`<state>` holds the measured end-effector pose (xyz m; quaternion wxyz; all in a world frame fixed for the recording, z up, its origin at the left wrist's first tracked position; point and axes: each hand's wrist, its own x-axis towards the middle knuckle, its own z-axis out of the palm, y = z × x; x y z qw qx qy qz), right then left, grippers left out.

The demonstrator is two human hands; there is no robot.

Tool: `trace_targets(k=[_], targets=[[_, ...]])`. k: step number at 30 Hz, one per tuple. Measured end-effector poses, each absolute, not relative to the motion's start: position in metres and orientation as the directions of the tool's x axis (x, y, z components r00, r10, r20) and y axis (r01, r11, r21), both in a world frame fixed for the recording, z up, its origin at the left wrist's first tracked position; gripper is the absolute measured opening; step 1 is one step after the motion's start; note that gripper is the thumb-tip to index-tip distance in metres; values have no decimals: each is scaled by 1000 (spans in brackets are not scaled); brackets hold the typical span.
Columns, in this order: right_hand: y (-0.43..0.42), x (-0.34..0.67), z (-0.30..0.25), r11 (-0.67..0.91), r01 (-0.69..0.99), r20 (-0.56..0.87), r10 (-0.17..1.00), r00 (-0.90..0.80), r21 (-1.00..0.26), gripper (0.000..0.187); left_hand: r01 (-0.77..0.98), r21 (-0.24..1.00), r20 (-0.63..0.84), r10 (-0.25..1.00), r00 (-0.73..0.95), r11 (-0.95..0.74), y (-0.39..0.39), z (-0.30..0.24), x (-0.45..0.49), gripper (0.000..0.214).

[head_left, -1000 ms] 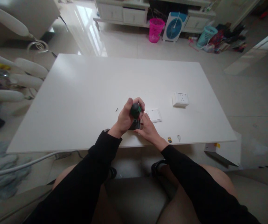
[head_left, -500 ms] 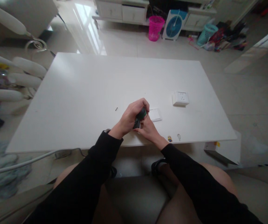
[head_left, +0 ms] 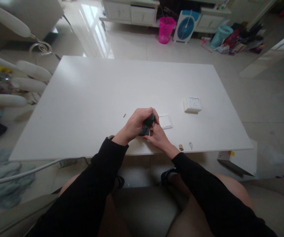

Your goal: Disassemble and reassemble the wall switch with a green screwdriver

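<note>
My left hand point(head_left: 135, 124) is wrapped round the dark green handle of a screwdriver point(head_left: 149, 120), seen from its top end; the shaft is hidden. Directly below is a dark socket panel piece point(head_left: 144, 131) with a white edge, mostly covered by the fingers. My right hand point(head_left: 159, 136) grips this piece from the right, thumb at its near side. Just beyond the right hand a white switch plate point(head_left: 166, 121) lies flat. Left of the hands lies a small screw point(head_left: 124, 115).
On the white table point(head_left: 94, 89) a white box with a socket point(head_left: 192, 104) stands at the right. A small yellow figure point(head_left: 180, 147) and a small clear item point(head_left: 190, 145) lie near the front edge. A grey cable point(head_left: 33, 175) runs past the left front edge.
My left hand has turned and dropped slightly over the handle, showing more of the dark piece. The right hand keeps its grip. The whole view has shifted a little.
</note>
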<state>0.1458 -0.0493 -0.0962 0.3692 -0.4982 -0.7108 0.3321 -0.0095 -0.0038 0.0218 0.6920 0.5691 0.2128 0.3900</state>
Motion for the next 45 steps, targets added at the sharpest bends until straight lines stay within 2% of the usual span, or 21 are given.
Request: trace_targets(k=[5,7,10,13,20,26,29,32,37,41,45], targets=[[-50,145,-95,303,477,223,950,-218,-825,70,-437,896,206,805,557,73,-7,16,-4,37],[-50,145,-95,297,484,217,952,-214,-823,71,-436,899,216,820,530,46,-6,13,-4,35],[-50,145,-96,297,469,220,952,-213,-832,79,-382,924,205,842,498,1,-4,11,-5,37],[-50,145,-95,297,468,221,952,-210,-833,82,-359,933,173,838,517,29,-2,15,-7,46],[-52,144,-88,300,474,212,950,-231,-828,78,-466,874,160,827,539,134,-9,26,-3,44],[-52,144,-90,285,483,194,953,-231,-828,73,-410,912,210,832,513,22,-5,12,-1,37],[-52,143,-91,287,477,207,955,-214,-831,78,-339,938,238,840,487,-69,-3,12,-3,42],[-52,143,-89,273,476,192,958,-211,-836,82,-307,951,187,852,489,-33,-3,20,-5,45],[-52,143,-86,283,478,196,955,-224,-831,75,-367,929,145,856,497,55,-8,23,-4,47],[-51,144,-89,288,473,201,953,-227,-833,70,-409,912,181,856,483,38,-7,14,-1,44],[-51,144,-92,280,469,200,956,-213,-838,75,-377,925,220,877,428,-48,-6,14,1,42]])
